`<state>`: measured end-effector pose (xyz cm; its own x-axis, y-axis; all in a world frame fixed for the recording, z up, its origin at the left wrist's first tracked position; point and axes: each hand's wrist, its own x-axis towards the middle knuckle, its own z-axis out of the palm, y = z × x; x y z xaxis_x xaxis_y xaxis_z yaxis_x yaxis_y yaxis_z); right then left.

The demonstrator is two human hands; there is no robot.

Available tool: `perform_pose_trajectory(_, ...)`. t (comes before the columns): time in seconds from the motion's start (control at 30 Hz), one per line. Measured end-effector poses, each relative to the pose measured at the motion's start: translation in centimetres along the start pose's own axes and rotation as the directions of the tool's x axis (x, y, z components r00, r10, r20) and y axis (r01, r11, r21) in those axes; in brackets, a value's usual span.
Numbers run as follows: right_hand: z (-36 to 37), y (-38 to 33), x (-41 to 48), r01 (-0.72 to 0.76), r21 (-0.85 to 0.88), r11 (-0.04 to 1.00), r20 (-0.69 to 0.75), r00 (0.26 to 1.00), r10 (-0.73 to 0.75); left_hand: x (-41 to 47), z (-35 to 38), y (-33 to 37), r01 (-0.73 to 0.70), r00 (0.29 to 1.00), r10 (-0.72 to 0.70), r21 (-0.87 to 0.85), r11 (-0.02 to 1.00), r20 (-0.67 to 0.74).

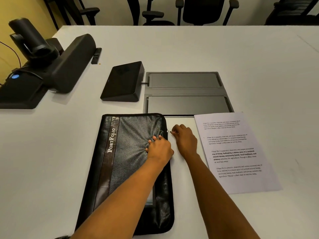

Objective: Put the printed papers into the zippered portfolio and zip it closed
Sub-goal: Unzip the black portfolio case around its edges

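Black leather zippered portfolio [131,135] lying lengthwise away from me; I'm bunching it in left grip [159,149], right grip [185,140] pinching silver zipper pull [168,131] on right edge, white printed papers [236,152] lying rightward.

A wide pale bench [207,49] fills most of the view under even, soft light, with a yellow wall [25,11] at the far left corner. Black office chairs [202,9] with armrests stand along its far edge against a light backdrop. Set into the bench top is a dark grey double-flap cable hatch [186,90], with a black wedge-shaped console [124,81] just beside it and a black conference camera [31,37] and long speaker bar [74,62] at the left.
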<state>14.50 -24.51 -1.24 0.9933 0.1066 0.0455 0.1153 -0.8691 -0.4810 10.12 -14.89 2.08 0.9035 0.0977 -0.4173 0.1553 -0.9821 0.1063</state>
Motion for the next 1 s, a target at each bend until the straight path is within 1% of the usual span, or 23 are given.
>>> perform_pose_trajectory(0.07, 0.1, 0.9, -1.2, 0.059, -0.010, 0.998, 0.003, 0.998, -0.059, 0.1, -0.1, 0.1, -0.020, 1.000, 0.020, 0.025, 0.999, -0.004)
perform_pose_trajectory(0.2, 0.6, 1.8, -4.7, 0.128, -0.023, 0.992, -0.003, 0.992, -0.128, 0.1, -0.3, 0.2, -0.060, 0.998, 0.060, 0.094, 0.994, -0.001)
perform_pose_trajectory(0.27, 0.5, 2.1, -6.8, 0.155, -0.028, 0.988, -0.014, 0.988, -0.155, -0.1, -0.2, 0.3, -0.051, 0.999, 0.053, 0.118, 0.992, -0.013)
perform_pose_trajectory(0.33, 0.5, 2.3, -8.9, 0.162, -0.033, 0.986, -0.028, 0.986, -0.163, -0.5, 0.0, 0.4, -0.012, 0.999, 0.016, 0.105, 0.994, -0.033)
perform_pose_trajectory(0.4, 0.4, 2.2, -10.4, 0.135, -0.026, 0.991, -0.026, 0.990, -0.135, -1.1, 0.2, 0.1, 0.006, 0.999, -0.002, 0.072, 0.997, -0.054)
perform_pose_trajectory(0.43, 0.4, 2.1, -10.8, 0.104, -0.015, 0.994, -0.018, 0.994, -0.105, -1.4, 0.4, -0.2, -0.008, 0.997, 0.012, 0.051, 0.999, -0.079)
perform_pose_trajectory(0.5, 0.4, 1.7, -10.9, 0.042, -0.018, 0.999, 0.010, 0.999, -0.042, -2.2, 1.4, -1.3, -0.073, 0.989, 0.068, -0.032, 0.997, -0.133)
perform_pose_trajectory(0.6, 0.2, 1.3, -11.0, 0.014, -0.018, 1.000, 0.037, 0.999, -0.013, -4.3, 3.8, -3.4, -0.199, 0.968, 0.170, -0.150, 0.968, -0.186)
perform_pose_trajectory(0.67, 0.1, 1.1, -11.0, 0.023, -0.004, 1.000, 0.044, 0.999, -0.023, -6.1, 5.8, -4.5, -0.244, 0.945, 0.203, -0.138, 0.960, -0.256)
perform_pose_trajectory(0.73, -0.1, 1.0, -11.1, 0.024, 0.023, 0.999, 0.052, 0.998, -0.025, -8.0, 7.4, -5.1, -0.243, 0.931, 0.197, -0.120, 0.963, -0.308)
perform_pose_trajectory(0.93, -0.7, 0.4, -11.5, -0.002, 0.097, 0.995, 0.047, 0.999, -0.003, -11.8, 9.8, -5.1, -0.209, 0.918, 0.184, -0.032, 0.977, -0.352)
perform_pose_trajectory(1.0, -1.0, 0.4, -11.8, 0.014, 0.091, 0.996, 0.061, 0.998, -0.019, -12.0, 10.0, -5.0, -0.205, 0.917, 0.187, -0.012, 0.979, -0.354)
